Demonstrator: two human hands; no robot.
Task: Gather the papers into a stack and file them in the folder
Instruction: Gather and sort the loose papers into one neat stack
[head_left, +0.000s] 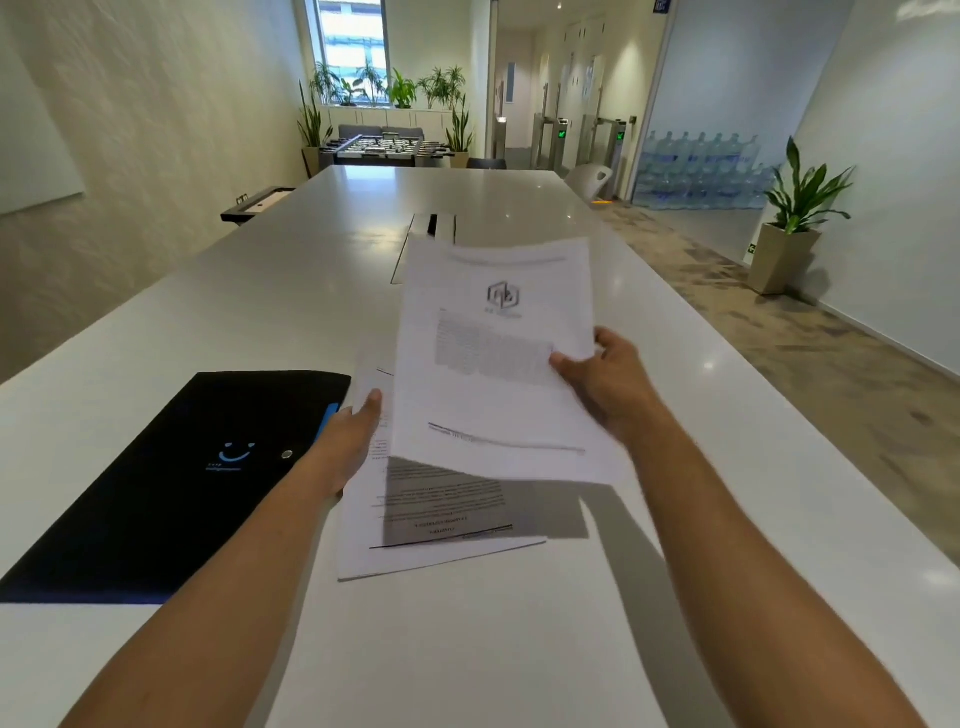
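My right hand pinches the right edge of a printed sheet with a logo at its top, held lifted above the white table. Beneath it lie other printed papers, partly in the sheet's shadow, text facing away from me. My left hand rests on the left edge of those lying papers, thumb up near the lifted sheet; I cannot tell whether it grips them. A closed black folder with a blue smile mark and a snap button lies flat to the left, beside my left hand.
A cable hatch is set into the table beyond the papers. A potted plant stands on the floor at the right. A table-football game and more plants stand at the room's far end.
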